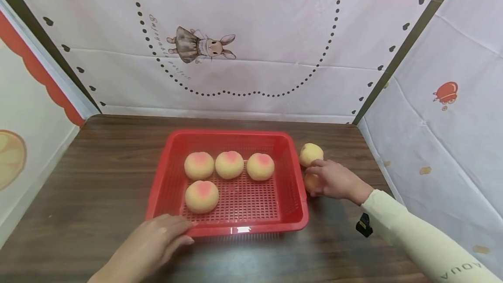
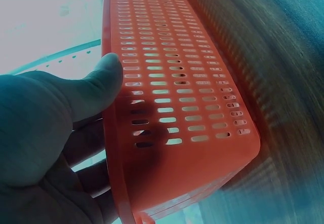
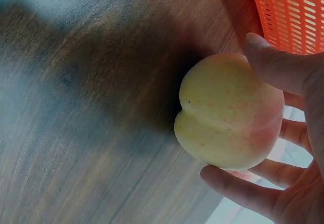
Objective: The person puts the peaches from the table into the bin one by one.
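A red plastic basket (image 1: 225, 231) with perforated walls stands on the table. Three peaches with pink tops, one of them the right-hand peach (image 1: 260, 167), form its back row, and another peach (image 1: 201, 197) lies in front at the left. At the near left corner, my left hand (image 1: 154, 240) grips the basket's rim; its thumb (image 2: 104, 79) lies on the outer wall, the other fingers behind the rim. To the basket's right, my right hand (image 1: 334, 180) holds a yellow-pink peach (image 3: 230, 112) between thumb and fingers. Another yellow peach (image 1: 311, 154) lies just behind it.
The dark wood table (image 1: 94, 178) extends around the basket. A white cloth wall (image 1: 255, 77) with a rabbit print rises behind, with more printed cloth at both sides. A small black object (image 1: 364, 225) shows beside the right sleeve.
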{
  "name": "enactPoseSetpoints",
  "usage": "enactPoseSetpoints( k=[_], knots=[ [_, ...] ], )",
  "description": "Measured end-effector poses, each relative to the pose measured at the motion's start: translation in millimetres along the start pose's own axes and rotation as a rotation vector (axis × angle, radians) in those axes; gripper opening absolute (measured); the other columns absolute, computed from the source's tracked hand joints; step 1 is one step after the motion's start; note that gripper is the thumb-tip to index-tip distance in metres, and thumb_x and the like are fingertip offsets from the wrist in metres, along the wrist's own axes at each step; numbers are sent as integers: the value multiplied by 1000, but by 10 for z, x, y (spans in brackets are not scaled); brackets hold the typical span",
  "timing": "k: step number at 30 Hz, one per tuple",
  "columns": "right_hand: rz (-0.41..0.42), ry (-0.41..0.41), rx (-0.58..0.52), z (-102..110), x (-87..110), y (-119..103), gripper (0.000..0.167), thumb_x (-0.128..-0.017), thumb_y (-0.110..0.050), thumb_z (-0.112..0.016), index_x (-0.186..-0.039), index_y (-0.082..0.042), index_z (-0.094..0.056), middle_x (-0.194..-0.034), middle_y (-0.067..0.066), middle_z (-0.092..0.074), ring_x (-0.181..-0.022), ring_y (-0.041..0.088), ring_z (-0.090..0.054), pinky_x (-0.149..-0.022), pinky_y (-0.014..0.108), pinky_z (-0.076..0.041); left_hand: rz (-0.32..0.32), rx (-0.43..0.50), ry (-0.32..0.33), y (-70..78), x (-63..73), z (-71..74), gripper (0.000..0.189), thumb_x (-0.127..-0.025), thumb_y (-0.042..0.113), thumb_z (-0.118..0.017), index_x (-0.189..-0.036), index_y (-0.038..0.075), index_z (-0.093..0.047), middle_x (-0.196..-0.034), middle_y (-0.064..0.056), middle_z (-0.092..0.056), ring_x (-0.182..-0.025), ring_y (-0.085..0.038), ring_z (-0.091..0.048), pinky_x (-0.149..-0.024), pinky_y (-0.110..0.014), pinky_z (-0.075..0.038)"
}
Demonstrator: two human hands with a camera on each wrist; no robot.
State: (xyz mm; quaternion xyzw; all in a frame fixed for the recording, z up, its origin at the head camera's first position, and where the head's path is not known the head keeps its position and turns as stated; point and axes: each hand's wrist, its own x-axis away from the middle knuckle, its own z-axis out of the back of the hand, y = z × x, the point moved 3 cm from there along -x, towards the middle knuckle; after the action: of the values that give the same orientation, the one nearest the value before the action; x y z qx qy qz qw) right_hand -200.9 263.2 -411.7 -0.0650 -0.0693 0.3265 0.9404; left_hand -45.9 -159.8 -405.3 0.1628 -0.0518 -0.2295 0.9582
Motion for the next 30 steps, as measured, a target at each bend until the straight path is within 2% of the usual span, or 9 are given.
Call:
enactPoseSetpoints(
  k=[4,8,15,25,30],
  knots=[
    [-33,-20,-31,-51,4,12,48,-74,-18,-91,-118,-14,-75,-116,4,-68,-92,21,-66,-82,44,-60,-9,-12,5,7,-1,3,35,-87,52,-77,-113,30,-79,-105,15,-77,-94,-8,-69,-87,-40,-63],
    [-48,-43,-61,-114,1,26,49,-73,-12,-88,-120,-15,-74,-114,1,-68,-90,18,-64,-81,42,-59,-10,-34,8,22,-3,13,33,-88,52,-76,-112,29,-79,-104,16,-77,-94,-8,-69,-87,-40,-63],
    [-26,-40,-30,-135,-15,48,42,-75,-7,-82,-115,-17,-75,-104,-2,-67,-80,14,-59,-73,35,-56,37,-5,-32,16,-37,6,31,-84,48,-82,-111,34,-78,-102,19,-76,-92,-4,-68,-86,-38,-63],
    [-1,-53,-4,-108,-17,34,42,-76,-7,-81,-115,-19,-75,-103,-3,-68,-80,12,-58,-72,33,-54,27,-16,-29,27,-55,21,29,-84,44,-84,-110,34,-78,-100,20,-76,-91,-3,-68,-85,-36,-63],
    [30,-40,-7,-68,-15,-8,40,-78,-11,-82,-116,-22,-74,-105,-3,-68,-80,12,-60,-72,32,-56,35,19,-47,4,-58,27,30,-83,47,-84,-110,35,-78,-99,21,-75,-88,-1,-66,-85,-36,-64]
  ],
)
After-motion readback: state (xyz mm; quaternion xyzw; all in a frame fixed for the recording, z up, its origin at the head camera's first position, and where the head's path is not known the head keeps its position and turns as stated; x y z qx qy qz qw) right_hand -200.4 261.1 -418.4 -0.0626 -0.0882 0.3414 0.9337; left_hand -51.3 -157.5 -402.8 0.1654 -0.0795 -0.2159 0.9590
